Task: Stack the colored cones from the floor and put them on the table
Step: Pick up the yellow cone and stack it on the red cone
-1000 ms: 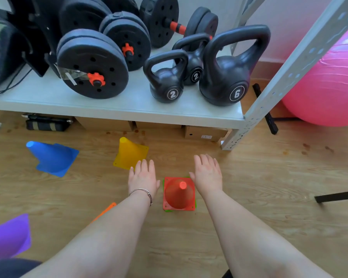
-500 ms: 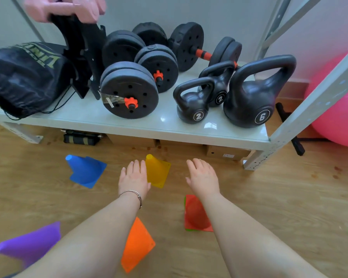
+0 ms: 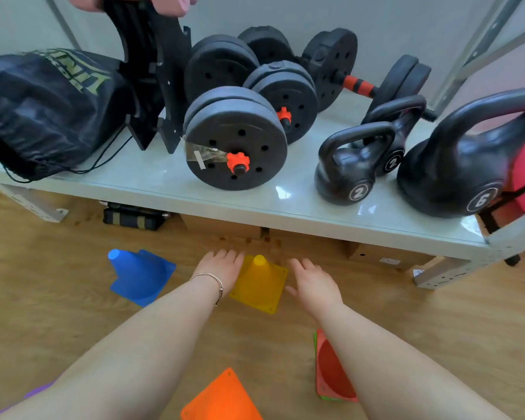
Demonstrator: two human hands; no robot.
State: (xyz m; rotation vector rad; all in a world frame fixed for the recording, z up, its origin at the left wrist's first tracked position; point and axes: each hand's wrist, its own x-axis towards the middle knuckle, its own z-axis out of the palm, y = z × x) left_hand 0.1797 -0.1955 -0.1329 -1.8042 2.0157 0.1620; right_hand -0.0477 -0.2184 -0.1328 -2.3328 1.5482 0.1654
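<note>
Now two open hands, left [image 3: 222, 268] and right [image 3: 314, 283], flanking one yellow cone [image 3: 259, 283], neither grip closed

Both bare arms reach forward over the wooden floor [image 3: 437, 322]. Left hand [image 3: 222, 268], thin bracelet on the wrist, sits at the left edge of the upright yellow plastic cone [image 3: 259, 283], fingers spread; contact cannot be confirmed. Right hand [image 3: 314, 283] is just right of the same cone, fingers apart, holding nothing. Blue plastic cone [image 3: 138, 275] lies tipped over to the left. Orange plastic cone [image 3: 222, 398] lies near the bottom edge. Red plastic cone [image 3: 331, 371], a green edge beneath it, is partly hidden by the right forearm. Pale low shelf [image 3: 164, 180] carries black dumbbells [image 3: 237, 137] and black kettlebells [image 3: 353, 168].
</note>
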